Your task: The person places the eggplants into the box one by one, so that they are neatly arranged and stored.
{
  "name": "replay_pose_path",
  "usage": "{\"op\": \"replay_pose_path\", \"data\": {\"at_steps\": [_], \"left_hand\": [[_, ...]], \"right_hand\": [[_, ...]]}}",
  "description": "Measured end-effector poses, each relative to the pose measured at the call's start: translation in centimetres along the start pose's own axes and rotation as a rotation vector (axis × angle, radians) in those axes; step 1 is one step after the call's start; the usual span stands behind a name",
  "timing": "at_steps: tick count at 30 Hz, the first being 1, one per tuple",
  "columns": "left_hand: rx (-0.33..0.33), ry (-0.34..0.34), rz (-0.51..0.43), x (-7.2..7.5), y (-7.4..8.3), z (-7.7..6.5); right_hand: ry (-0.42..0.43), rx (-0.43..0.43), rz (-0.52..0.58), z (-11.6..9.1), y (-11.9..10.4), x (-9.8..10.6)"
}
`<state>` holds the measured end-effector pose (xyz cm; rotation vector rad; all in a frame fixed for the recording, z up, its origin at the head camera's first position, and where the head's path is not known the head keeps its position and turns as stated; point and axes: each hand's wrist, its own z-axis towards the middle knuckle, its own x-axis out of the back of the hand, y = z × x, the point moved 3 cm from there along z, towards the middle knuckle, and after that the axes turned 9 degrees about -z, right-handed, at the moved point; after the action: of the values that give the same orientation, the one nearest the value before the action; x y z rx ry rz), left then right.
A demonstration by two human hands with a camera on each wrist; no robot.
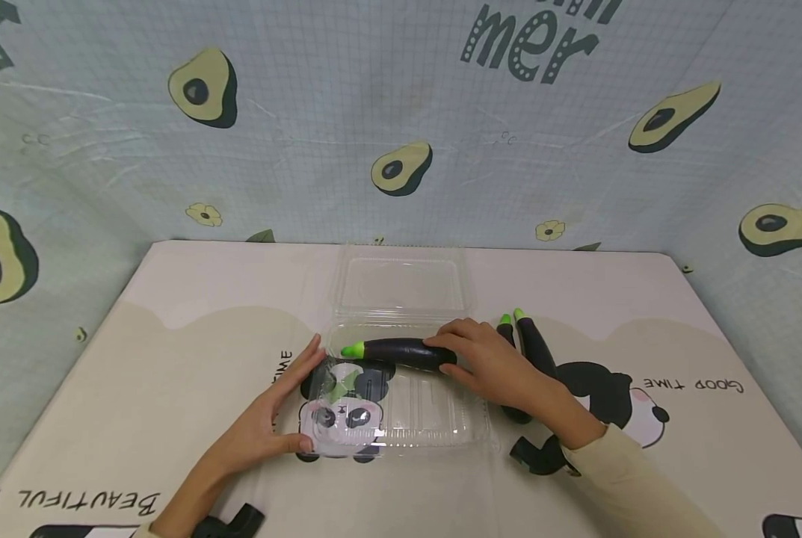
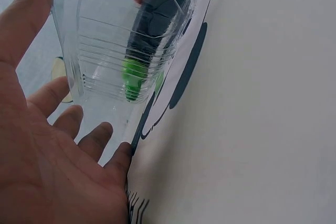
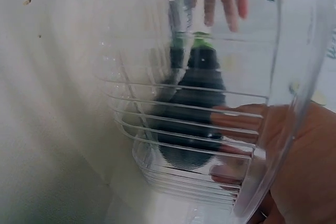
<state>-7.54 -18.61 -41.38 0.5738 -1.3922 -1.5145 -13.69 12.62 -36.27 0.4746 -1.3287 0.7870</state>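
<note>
A clear plastic clamshell box [image 1: 441, 426] stands in the middle of the table, its lid [image 1: 401, 280] folded back. A toy eggplant [image 1: 401, 353], dark purple with a bright green tip, lies along the back of the box's base, tip to the left. My right hand [image 1: 491, 366] holds its thick end between thumb and fingers; in the right wrist view that eggplant [image 3: 191, 108] shows through the clear wall. My left hand [image 1: 273, 422] is spread along the box's left side, thumb near the front corner. The left wrist view shows its fingers extended beside the wall.
Right of the box lie two more eggplants, one angled long eggplant [image 1: 537, 347] and another eggplant [image 1: 506, 329] partly hidden by my right hand and forearm. A printed cloth [image 1: 172, 418] covers the table, and an avocado-patterned sheet [image 1: 306, 112] hangs behind.
</note>
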Motion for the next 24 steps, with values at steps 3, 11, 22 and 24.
{"op": "replay_pose_path", "data": {"at_steps": [3, 11, 22, 24], "left_hand": [[-0.003, -0.001, -0.001, 0.0, 0.0, 0.0], [0.006, -0.001, -0.003, 0.0, 0.1, -0.1], [0.016, 0.006, 0.005, -0.1, 0.0, -0.1], [0.014, 0.006, 0.004, -0.1, 0.0, -0.1]], "right_hand": [[0.004, -0.007, 0.001, 0.0, 0.0, 0.2], [0.017, -0.032, 0.026, 0.0, -0.1, 0.7], [0.167, -0.038, 0.071, -1.3, 0.3, 2.2], [0.196, -0.044, 0.089, -1.6, 0.4, 2.6]]}}
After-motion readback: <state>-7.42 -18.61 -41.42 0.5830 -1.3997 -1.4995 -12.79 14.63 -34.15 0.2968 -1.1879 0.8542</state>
